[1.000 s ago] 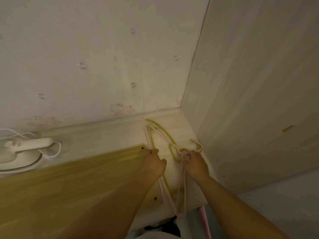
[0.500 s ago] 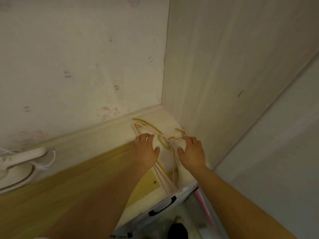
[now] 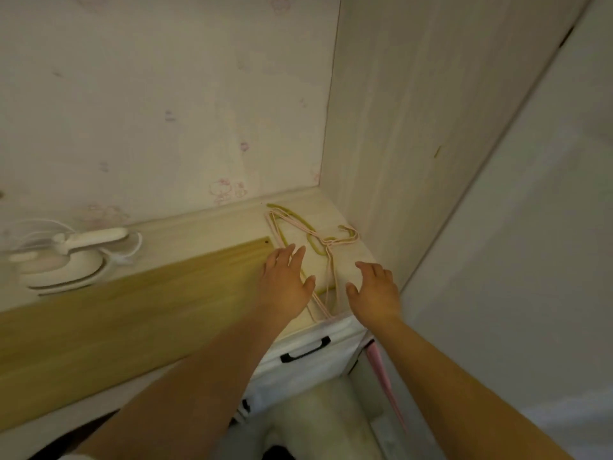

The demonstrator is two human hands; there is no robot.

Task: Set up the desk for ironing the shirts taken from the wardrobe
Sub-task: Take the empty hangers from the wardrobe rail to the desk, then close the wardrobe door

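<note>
A small pile of pink and green clothes hangers (image 3: 300, 229) lies flat in the far right corner of the pale desk (image 3: 205, 232). My left hand (image 3: 285, 282) hovers over the near left part of the pile, fingers straight and spread. My right hand (image 3: 374, 290) is open just right of the hangers, holding nothing. A white iron (image 3: 63, 257) with its white cord sits at the back left of the desk. A yellow wooden board (image 3: 132, 307) covers the desk's middle.
A wall with faint pink prints runs behind the desk, and a pale wood-grain panel (image 3: 414, 127) closes the right side. Below the desk's right end is a white drawer with a black handle (image 3: 305, 351). A pink strip (image 3: 384, 383) hangs beside it.
Both hands gripped the hangers a second ago, then let go and spread flat. Now they have pulled back toward me, and the hangers stay in the corner.
</note>
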